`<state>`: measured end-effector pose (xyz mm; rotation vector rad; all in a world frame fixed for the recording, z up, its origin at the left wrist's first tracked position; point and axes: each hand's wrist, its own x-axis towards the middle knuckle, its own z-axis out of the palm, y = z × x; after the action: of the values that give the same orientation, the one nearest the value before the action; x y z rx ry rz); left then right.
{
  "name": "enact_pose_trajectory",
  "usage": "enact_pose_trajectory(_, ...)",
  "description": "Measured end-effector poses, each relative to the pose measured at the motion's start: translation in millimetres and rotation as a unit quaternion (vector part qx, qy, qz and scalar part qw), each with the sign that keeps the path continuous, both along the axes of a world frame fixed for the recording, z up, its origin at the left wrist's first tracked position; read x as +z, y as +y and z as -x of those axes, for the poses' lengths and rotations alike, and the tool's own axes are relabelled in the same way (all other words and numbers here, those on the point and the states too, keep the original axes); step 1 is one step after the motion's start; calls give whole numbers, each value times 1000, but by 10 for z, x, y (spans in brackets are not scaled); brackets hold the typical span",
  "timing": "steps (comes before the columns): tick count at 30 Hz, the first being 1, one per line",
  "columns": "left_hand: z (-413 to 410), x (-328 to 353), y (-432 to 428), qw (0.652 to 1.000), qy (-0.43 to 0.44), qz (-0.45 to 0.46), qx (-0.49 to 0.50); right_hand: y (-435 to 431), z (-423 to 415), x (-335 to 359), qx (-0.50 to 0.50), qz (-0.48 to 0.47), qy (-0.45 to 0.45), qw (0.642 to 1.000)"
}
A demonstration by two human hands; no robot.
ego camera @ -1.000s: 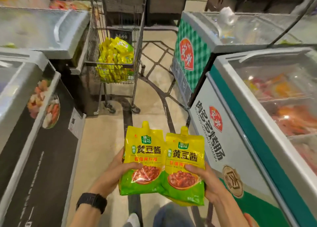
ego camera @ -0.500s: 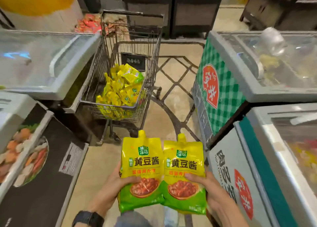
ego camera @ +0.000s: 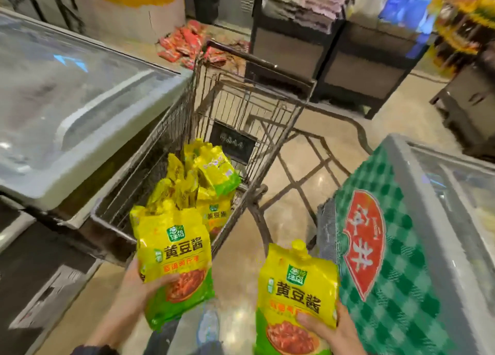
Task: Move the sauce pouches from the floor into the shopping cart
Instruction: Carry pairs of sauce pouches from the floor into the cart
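My left hand [ego camera: 139, 287] grips a yellow-green sauce pouch [ego camera: 176, 258] by its lower left, held upright right at the near end of the wire shopping cart [ego camera: 241, 199]. My right hand [ego camera: 334, 328] holds a second pouch [ego camera: 294, 295] by its lower right, out to the right of the cart above the floor. Inside the cart lies a heap of several identical pouches [ego camera: 203, 178].
A chest freezer [ego camera: 67, 119] flanks the cart on the left. A green-checked freezer [ego camera: 388, 247] stands close on the right. Red packets [ego camera: 184, 44] lie on the floor beyond the cart, with dark shelving [ego camera: 334, 60] behind them. My shoe [ego camera: 207, 325] shows below.
I have come right up to the cart. The two pouches, held side by side before, have parted: the left one rose to the cart's near end, the right one swung right.
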<state>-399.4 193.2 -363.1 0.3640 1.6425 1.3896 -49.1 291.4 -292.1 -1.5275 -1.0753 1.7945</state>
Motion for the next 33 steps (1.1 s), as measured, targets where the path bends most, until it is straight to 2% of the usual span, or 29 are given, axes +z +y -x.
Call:
enact_pose_trajectory(5,254,-19,1082,998,55,-1,35,1090,364,41,12,-47,-39,998)
enact_pose_trajectory(10,297,-360,1729,992,35,60,103,2328,1183,99,35,-82,-30,996)
enact_pose_trajectory(15,241,-664,2048,979,6,141,150,3628,2032,-320,92,-134,-57,985)
enact_pose_trajectory(20,40,-833,2288,947,19,270,174,4651,2795,-1139,158,-154,-175,959)
enact_pose_trajectory(26,-134,-1477,2162,911,42,376,167,4983,3164,-1928,216,-96,-282,930)
enact_pose_trajectory(28,-35,-1302,2259,893,95,407,168,4996,3119,-2114,229,-12,-298,927)
enact_pose_trajectory(29,-25,-1308,2261,884,111,421,171,4995,3097,-2196,266,16,-312,912)
enact_pose_trajectory(31,21,-1204,2323,882,125,442,104,4966,3101,-2335,288,39,-323,901)
enact_pose_trajectory(33,-19,-1092,2390,883,97,459,-5,4950,3133,-2464,288,10,-343,894)
